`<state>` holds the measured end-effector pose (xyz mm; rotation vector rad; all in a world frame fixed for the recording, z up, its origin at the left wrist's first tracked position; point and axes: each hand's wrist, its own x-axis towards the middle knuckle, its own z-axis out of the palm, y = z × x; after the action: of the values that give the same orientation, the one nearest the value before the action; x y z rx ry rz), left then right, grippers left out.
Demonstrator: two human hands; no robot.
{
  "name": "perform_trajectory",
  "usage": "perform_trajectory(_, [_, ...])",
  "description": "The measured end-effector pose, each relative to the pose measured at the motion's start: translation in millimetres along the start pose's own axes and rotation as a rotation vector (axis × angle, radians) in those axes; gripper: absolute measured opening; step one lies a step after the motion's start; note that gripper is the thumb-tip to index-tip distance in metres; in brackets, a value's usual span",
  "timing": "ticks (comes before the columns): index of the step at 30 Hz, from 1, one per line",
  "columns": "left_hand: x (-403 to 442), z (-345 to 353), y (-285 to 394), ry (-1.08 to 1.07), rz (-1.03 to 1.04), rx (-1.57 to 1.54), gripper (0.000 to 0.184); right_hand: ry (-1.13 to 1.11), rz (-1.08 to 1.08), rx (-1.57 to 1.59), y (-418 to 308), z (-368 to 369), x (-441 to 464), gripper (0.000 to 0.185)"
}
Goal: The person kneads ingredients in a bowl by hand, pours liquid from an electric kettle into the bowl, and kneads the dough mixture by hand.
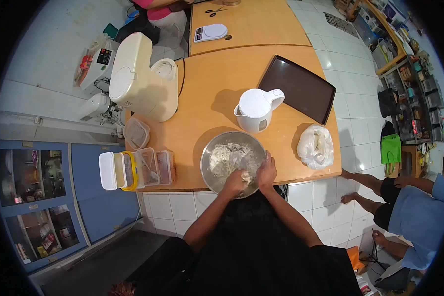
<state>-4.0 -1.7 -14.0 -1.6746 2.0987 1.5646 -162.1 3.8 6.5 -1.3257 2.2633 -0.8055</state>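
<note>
A metal bowl [210, 177] stands at the table's front edge, with a pale, lumpy flour mixture [224, 157] inside. My left hand [236, 183] is down in the bowl at its near side, fingers curled into the mixture and some of it stuck on them. At the right side of the bowl, my right hand [267, 171] grips the rim. Just behind the bowl is a white electric kettle [254, 111]. A white plastic bag [315, 147] sits to the right.
A dark tray [301, 86] lies at the back right of the table [207, 74]. At the left are a cream stand mixer [145, 89] and plastic containers [147, 165]. Farther back are a scale [212, 32] and scissors [214, 11]. Other people are at right and top left.
</note>
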Motion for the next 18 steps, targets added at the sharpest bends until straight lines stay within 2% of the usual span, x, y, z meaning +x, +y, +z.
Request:
perform_trajectory(3, [-13, -17, -5, 0.243, 0.234, -0.104, 0.075, 0.011, 0.014, -0.003, 4, 2, 2, 0.047])
perform_trajectory(4, [-23, -25, 8, 0.3, 0.22, -0.131, 0.077, 0.005, 0.008, -0.002, 3, 1, 4, 0.048])
perform_trajectory(9, [-54, -44, 41, 0.356, 0.35, 0.029, 0.086, -0.031, -0.003, 0.001, 2, -1, 5, 0.047])
perform_trajectory(10, [-57, -42, 42, 0.348, 0.359, 0.072, 0.088, -0.021, -0.017, 0.005, 3, -3, 5, 0.047])
perform_trajectory(13, [-67, -42, 50, 0.341, 0.277, -0.065, 0.089, -0.006, -0.039, 0.013, 7, -4, 6, 0.046])
perform_trajectory(16, [-66, -39, 41, 0.472, 0.399, 0.102, 0.093, 0.004, -0.034, 0.015, 8, -5, 8, 0.046])
perform_trajectory(18, [-64, -37, 39, 0.468, 0.369, 0.128, 0.096, 0.021, -0.051, 0.037, 7, -6, 7, 0.046])
